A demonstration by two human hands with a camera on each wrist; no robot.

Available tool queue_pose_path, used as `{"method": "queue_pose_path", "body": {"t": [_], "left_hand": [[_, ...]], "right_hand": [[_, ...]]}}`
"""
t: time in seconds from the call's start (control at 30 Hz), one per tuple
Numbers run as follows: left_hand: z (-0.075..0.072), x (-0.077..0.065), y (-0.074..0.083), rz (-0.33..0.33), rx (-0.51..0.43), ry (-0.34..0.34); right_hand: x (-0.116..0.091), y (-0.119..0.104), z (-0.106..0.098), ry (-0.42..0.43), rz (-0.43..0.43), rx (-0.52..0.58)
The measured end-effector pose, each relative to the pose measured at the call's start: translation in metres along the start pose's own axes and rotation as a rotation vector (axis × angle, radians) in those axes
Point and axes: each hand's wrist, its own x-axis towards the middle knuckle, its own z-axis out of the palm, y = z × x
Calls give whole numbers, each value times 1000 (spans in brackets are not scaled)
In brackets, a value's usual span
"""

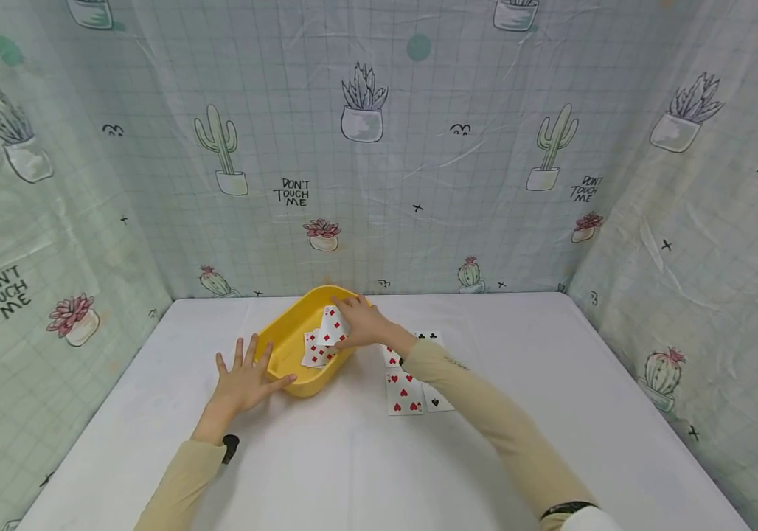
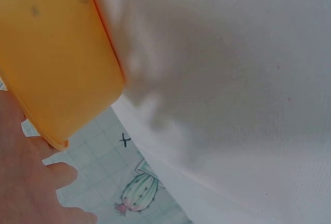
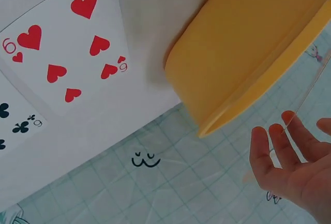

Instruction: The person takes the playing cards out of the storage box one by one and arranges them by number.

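A playing card of diamonds (image 1: 331, 325) is pinched between the thumb and fingers of my right hand (image 1: 367, 324), over the yellow bin (image 1: 286, 322). In the right wrist view that card shows edge-on at the fingertips. Other diamond cards (image 1: 313, 352) lie inside the bin, partly covered by the held one. My left hand (image 1: 243, 383) spreads its fingers at the bin's near left side, with fingertips right at the rim. From the left wrist, the bin's outer wall (image 2: 57, 53) stands beside the fingers.
Right of the bin, hearts (image 1: 405, 394) and spades (image 1: 437, 399) cards lie face up on the white table (image 1: 352, 472). Behind them are a six of hearts (image 3: 58, 71) and a six of clubs (image 3: 13, 123), partly hidden by my right arm. A printed cloth (image 1: 419, 169) encloses the table.
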Motion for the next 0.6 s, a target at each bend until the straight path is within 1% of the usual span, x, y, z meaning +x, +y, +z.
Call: {"method": "queue_pose_path", "body": {"t": [0.17,0.33,0.5,0.6], "left_hand": [[0,-1,0,1,-8,-4],[0,-1,1,2,1,-6],[-2,-2,2,7,-7,-17],[-3,-4,2,7,-2,-11]], "right_hand": [[-18,7,-4,29,-41,3],[-40,19,-8,50,-32,26],[-67,34,-10,63,-29,27],[-84,44,-13,77,-32,46]]}}
